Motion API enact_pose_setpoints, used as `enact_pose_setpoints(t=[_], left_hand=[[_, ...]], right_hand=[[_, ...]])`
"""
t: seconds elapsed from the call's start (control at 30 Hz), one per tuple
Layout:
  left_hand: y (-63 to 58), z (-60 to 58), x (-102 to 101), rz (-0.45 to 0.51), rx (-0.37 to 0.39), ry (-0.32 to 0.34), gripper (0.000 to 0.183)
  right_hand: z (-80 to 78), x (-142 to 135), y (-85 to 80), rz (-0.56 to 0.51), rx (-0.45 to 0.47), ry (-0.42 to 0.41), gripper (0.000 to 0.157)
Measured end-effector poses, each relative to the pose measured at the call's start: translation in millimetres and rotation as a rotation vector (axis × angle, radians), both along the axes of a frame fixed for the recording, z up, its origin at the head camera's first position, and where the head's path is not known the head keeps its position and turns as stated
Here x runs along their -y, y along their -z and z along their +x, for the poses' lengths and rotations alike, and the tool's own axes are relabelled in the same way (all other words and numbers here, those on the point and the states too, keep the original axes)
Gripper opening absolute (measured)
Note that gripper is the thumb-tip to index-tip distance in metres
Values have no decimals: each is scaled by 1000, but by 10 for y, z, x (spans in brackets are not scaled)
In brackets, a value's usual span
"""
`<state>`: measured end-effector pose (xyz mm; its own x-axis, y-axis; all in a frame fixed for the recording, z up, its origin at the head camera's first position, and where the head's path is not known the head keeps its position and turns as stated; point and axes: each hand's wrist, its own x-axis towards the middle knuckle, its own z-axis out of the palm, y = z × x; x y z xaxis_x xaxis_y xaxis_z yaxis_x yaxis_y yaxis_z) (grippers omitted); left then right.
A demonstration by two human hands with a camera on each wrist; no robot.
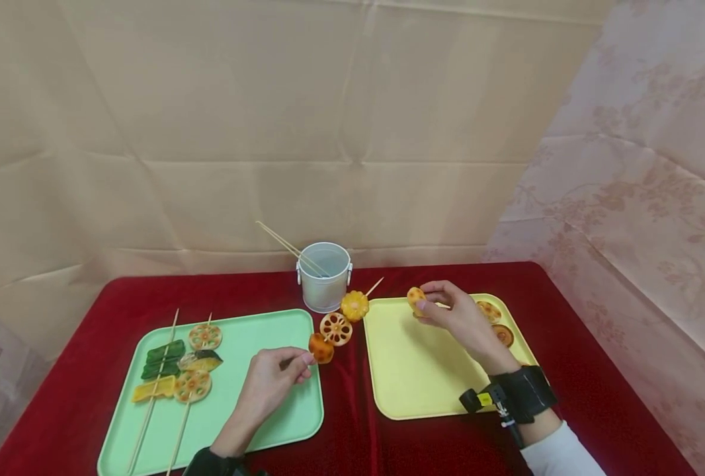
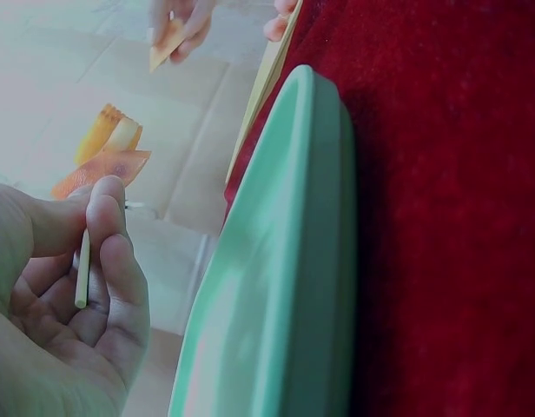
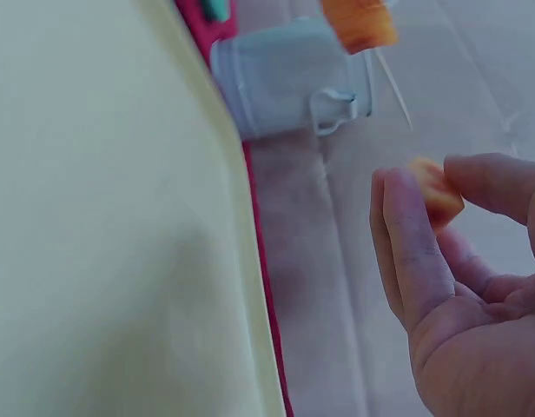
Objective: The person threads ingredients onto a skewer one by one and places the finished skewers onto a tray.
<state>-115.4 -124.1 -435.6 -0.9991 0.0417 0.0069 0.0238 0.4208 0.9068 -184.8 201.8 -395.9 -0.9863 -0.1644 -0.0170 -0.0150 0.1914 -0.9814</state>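
Observation:
My left hand (image 1: pixel 275 382) pinches a bamboo skewer (image 1: pixel 375 286) near its lower end, over the right side of the green tray (image 1: pixel 287 423). On the skewer sit a yellow corn slice (image 1: pixel 354 306), a lotus root slice (image 1: pixel 336 329) and an orange-brown browned piece (image 1: pixel 321 349) close to my fingertips. In the left wrist view the skewer's blunt end (image 2: pixel 82 282) shows against my curled fingers. My right hand (image 1: pixel 462 324) pinches a small browned yellow slice (image 1: pixel 414 299) between thumb and fingers, above the yellow tray (image 1: pixel 400 390). The right wrist view shows that slice (image 3: pixel 437 193) at the fingertips.
A white metal bucket (image 1: pixel 324 291) with bare skewers (image 1: pixel 287 244) leaning in it stands behind the trays. Two loaded skewers lie on the green tray, with green pieces (image 1: pixel 163 360) and lotus slices (image 1: pixel 193 385). Round browned slices (image 1: pixel 503 335) lie at the yellow tray's right side.

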Motion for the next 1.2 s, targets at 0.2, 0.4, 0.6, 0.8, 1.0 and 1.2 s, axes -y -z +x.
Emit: enact_pose_setpoints(t=[0.2,0.4,0.6,0.8,1.0,1.2], left_hand=[[-21,15,2,-16,-3,-7,10],[-32,33,22,-24,5,16,12],[-13,49,33,0,4,62,12],[20,54,35,-13,-16,109,13],[34,53,41,-17,-11,118,16],[29,57,44,-26,-7,117,17]], right_hand=[[-112,113,19,-205,37,-9,48],[-175,210,30,-281,48,19,50],[-213,293,46,-314,59,57,52],[-213,368,44,-347,57,51,50],[-209,403,40,-351,67,50,50],[-212,407,60,-363,65,30,50]])
